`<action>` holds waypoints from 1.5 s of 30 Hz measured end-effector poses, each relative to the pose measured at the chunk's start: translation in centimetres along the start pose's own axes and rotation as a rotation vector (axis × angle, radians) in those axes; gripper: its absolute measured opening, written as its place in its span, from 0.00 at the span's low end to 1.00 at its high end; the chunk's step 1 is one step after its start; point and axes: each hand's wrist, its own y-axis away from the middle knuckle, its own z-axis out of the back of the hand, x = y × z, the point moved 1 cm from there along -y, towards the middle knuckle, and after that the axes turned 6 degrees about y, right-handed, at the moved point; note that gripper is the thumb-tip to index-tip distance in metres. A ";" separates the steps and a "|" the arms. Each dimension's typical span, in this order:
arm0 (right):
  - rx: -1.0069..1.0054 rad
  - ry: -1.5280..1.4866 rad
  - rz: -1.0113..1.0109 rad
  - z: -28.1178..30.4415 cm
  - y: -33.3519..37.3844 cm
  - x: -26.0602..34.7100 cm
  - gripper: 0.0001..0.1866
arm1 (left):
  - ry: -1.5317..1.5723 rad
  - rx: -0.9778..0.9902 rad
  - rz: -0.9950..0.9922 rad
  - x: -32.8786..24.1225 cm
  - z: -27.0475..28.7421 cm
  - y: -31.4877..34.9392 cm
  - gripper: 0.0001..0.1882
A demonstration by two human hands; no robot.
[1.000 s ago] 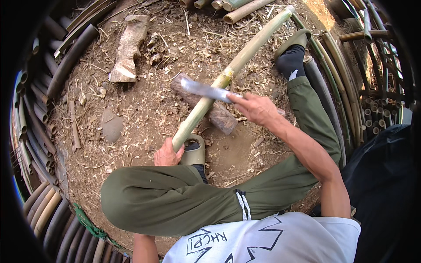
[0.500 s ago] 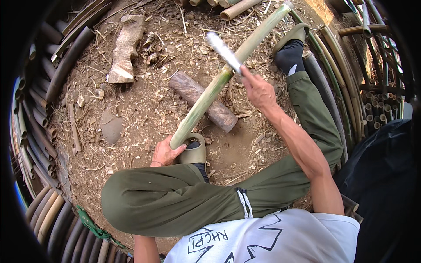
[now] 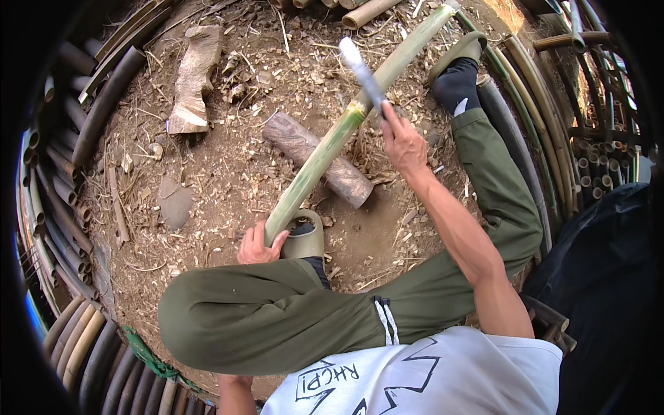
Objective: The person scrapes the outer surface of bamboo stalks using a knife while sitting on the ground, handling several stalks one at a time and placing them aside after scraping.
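A green bamboo pole (image 3: pixel 308 174) slants from my left knee toward the far right, its middle crossing a short log (image 3: pixel 348 181) on the ground. My left hand (image 3: pixel 259 246) is closed around its near end, beside my sandal. In my right hand (image 3: pixel 404 144) is the handle of a knife (image 3: pixel 366 76), its blade smeared by motion. That blade lies across the pole close to a node (image 3: pixel 355 109), where the surface looks pale and scraped. Whether the edge touches the bamboo I cannot tell.
A notched wood block (image 3: pixel 192 83) stands at the far left, with a flat stone (image 3: pixel 176 202) nearer. Wood chips litter the dirt. Bamboo poles (image 3: pixel 109 104) are stacked along the left, and more poles (image 3: pixel 539 124) lie beside my right foot. Black sheeting (image 3: pixel 595 290) hangs at right.
The knife's blade has swung slightly, its tip now farther away and to the right. The pole's near end has shifted a little left, my left hand with it. More pale surface shows at the node.
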 end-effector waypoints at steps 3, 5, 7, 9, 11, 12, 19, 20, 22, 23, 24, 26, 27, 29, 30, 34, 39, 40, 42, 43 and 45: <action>0.000 -0.005 0.524 -0.2 0.6 1.2 0.23 | 0.030 -0.226 -0.122 1.2 -1.1 1.0 0.24; 0.050 0.101 0.921 0.5 1.3 2.2 0.23 | 0.002 -0.023 -0.016 1.5 0.9 0.6 0.23; -0.023 0.076 0.441 0.3 0.5 1.3 0.23 | 0.008 0.134 0.049 1.3 1.5 -0.2 0.24; -0.171 -0.058 0.135 0.1 -1.0 0.9 0.23 | 0.022 0.245 0.075 1.3 1.5 -1.0 0.25; 0.065 0.027 0.473 0.7 0.6 1.9 0.22 | 0.037 0.237 0.069 2.1 1.6 -0.9 0.26; 0.185 0.071 0.640 1.2 1.1 2.6 0.22 | 0.045 0.233 0.066 2.3 1.6 -0.9 0.27; 0.001 -0.005 0.506 0.3 0.1 1.1 0.22 | 0.126 0.362 0.106 3.7 1.5 -1.8 0.29; 0.090 0.025 0.678 0.8 0.1 1.8 0.22 | 0.176 0.367 0.112 4.2 1.5 -2.1 0.29; 0.015 0.053 0.669 0.7 0.3 1.5 0.21 | 0.279 0.416 0.118 4.4 1.5 -2.2 0.30; 0.013 0.046 0.457 0.6 -0.1 1.1 0.21 | 0.308 0.428 0.107 4.4 1.4 -2.4 0.30; 0.013 0.036 0.239 0.3 -0.4 0.5 0.21 | 0.333 0.445 0.097 3.9 1.8 -3.0 0.31; -0.075 -0.011 0.308 0.1 -0.5 -0.4 0.22 | 0.411 0.513 0.153 3.7 2.1 -2.8 0.32; -0.002 0.013 0.477 0.6 -0.1 0.2 0.22 | 0.466 0.544 0.218 3.9 2.4 -2.6 0.32; 0.053 0.092 0.837 1.3 -0.2 1.4 0.22 | 0.548 0.590 0.300 4.3 2.8 -3.0 0.33; 0.036 0.063 0.646 0.8 -0.1 0.9 0.22 | 0.555 0.592 0.295 3.7 2.9 -3.2 0.34; -0.041 -0.044 0.347 0.1 -1.1 1.0 0.21 | 0.565 0.628 0.327 4.1 2.6 -3.4 0.34; -0.066 0.055 0.471 0.1 -0.6 0.6 0.21 | 0.640 0.688 0.351 4.8 2.2 -3.6 0.35; -0.094 0.028 0.277 -0.1 -1.1 0.1 0.20 | 0.655 0.699 0.363 4.7 2.0 -3.8 0.36; -0.046 -0.015 0.385 -0.5 -1.1 0.4 0.21 | 0.673 0.721 0.411 5.5 2.2 -3.6 0.36; 0.047 0.045 0.543 0.0 -0.4 1.0 0.22 | 0.689 0.726 0.427 5.7 2.3 -3.5 0.36; 0.007 0.119 0.862 0.6 -0.1 1.6 0.23 | 0.692 0.718 0.429 5.2 2.6 -3.4 0.35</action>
